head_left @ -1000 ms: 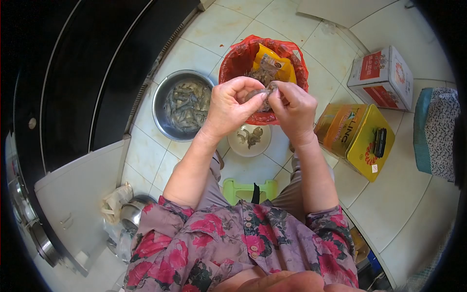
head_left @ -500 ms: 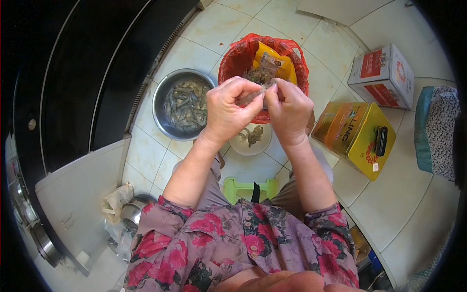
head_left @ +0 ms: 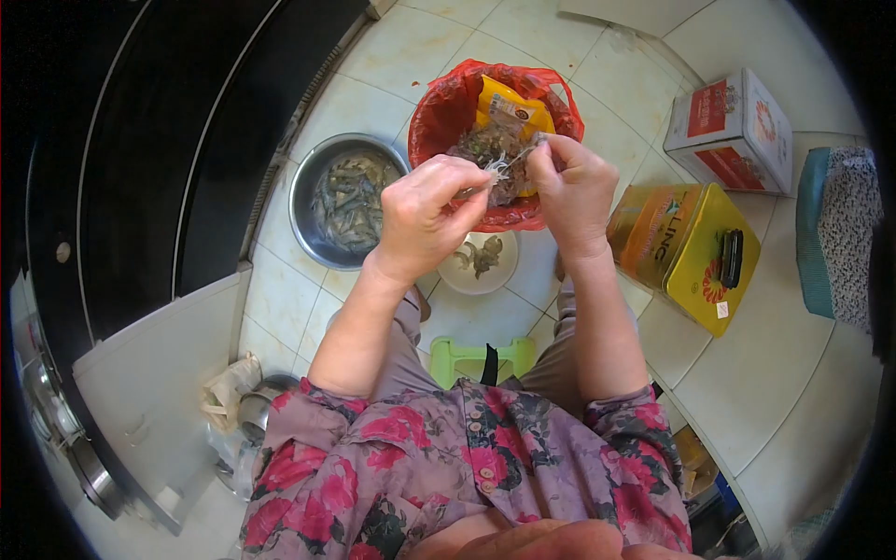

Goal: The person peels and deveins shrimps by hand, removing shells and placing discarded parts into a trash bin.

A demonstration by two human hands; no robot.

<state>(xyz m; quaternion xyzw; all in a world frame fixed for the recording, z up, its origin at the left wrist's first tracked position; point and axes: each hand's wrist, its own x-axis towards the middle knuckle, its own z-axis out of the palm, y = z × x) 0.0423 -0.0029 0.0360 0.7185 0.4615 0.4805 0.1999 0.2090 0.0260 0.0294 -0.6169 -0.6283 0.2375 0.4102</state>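
My left hand [head_left: 431,210] is closed around a shrimp [head_left: 497,171], whose pale, thin legs stick out past the fingertips. Thumb and forefinger of my right hand [head_left: 577,191] are pinched on a small thin greyish piece [head_left: 537,143], seemingly a bit of the shrimp. Both hands are over the near side of a bin lined with a red plastic bag [head_left: 434,117], which holds shrimp scraps [head_left: 476,149] and a yellow packet [head_left: 523,110]. Below the hands, a white bowl [head_left: 464,280] contains several peeled shrimp [head_left: 483,254]. Most of the held shrimp is hidden by my left fingers.
To the left, a metal basin [head_left: 301,210] holds many whole shrimp [head_left: 350,205] in water. A yellow tin [head_left: 691,252] and a white-and-red carton [head_left: 733,131] stand at the right. A green stool [head_left: 485,353] shows between the legs, on a tiled floor [head_left: 392,70].
My hands have moved apart, the right one outward to the right and the left slightly left. The shrimp's legs and the bin's contents show more clearly between them.
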